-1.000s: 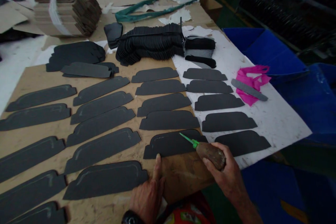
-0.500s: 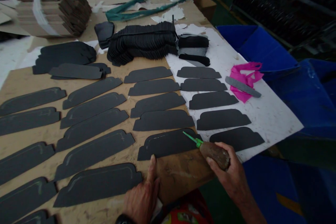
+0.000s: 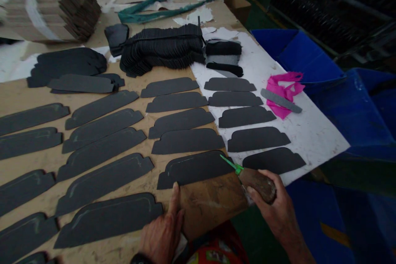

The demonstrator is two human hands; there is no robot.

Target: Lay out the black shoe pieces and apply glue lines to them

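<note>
My right hand (image 3: 276,206) is wrapped around a brown, grimy squeeze bottle (image 3: 258,183) with a thin green nozzle. The nozzle tip lies over the upper right edge of a dark grey flat piece (image 3: 193,171). A thin pale line runs along the top left edge of that piece. My left hand (image 3: 163,231) rests palm down, index finger stretched out to the piece's lower edge, the other fingers bent and nothing held. Just left of this hand lies another dark piece (image 3: 111,218) with a pale line along its upper edge.
Similar pieces lie in rows on brown cardboard (image 3: 213,202) and a white sheet (image 3: 321,140). Behind stand a long row of stacked black pieces (image 3: 163,49) and a tied cardboard bundle (image 3: 52,12). Pink cloth (image 3: 280,86) lies right, beside blue bins (image 3: 355,107).
The bottle's nozzle has moved right along the upper edge of the grey piece. My left index finger stays at its lower edge. The whole view has shifted slightly.
</note>
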